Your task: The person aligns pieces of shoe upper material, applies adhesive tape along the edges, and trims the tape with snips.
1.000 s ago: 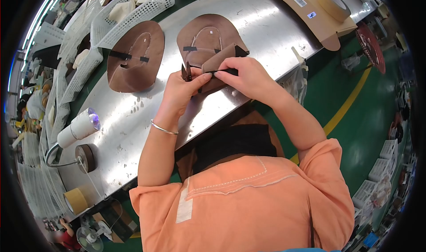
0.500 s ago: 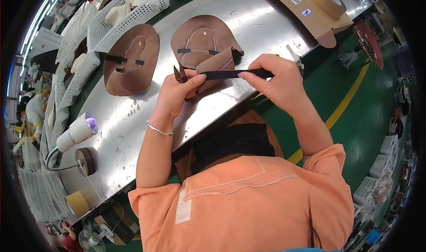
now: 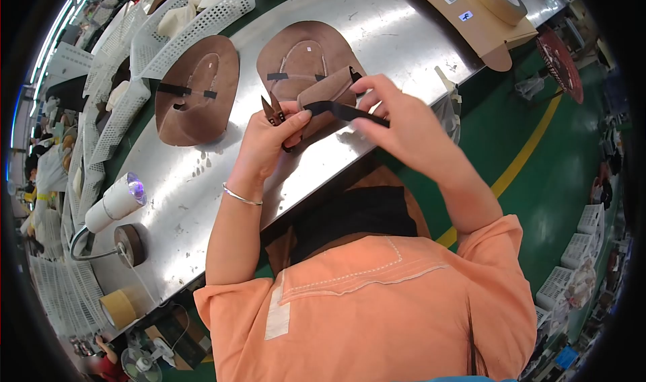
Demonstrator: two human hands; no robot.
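My left hand (image 3: 274, 136) is closed, with the thumb pinching a black strip (image 3: 341, 111) at its left end. A pair of thread snips (image 3: 274, 110), blades pointing up, is also held in that hand. To the right, my right hand (image 3: 407, 130) has the strip's other part between thumb and fingers; the strip bends slightly. Beyond both hands lies a brown rounded fabric piece (image 3: 306, 42) with short black strips across it, its near flap folded up by my left hand. Whether the held strip is attached to the flap is unclear.
A similar brown piece (image 3: 219, 113) lies at left on the metal table (image 3: 195, 214). Nearer me are a lamp (image 3: 111, 204) and a tape roll (image 3: 118, 308). Cardboard (image 3: 447, 19) with another tape roll (image 3: 499, 2) is at far right. White baskets (image 3: 195, 35) line the far side.
My right hand has moved left toward my left hand, its fingers loosening a little. The black strip, straight and taut before, now bends. My left hand stays nearly still.
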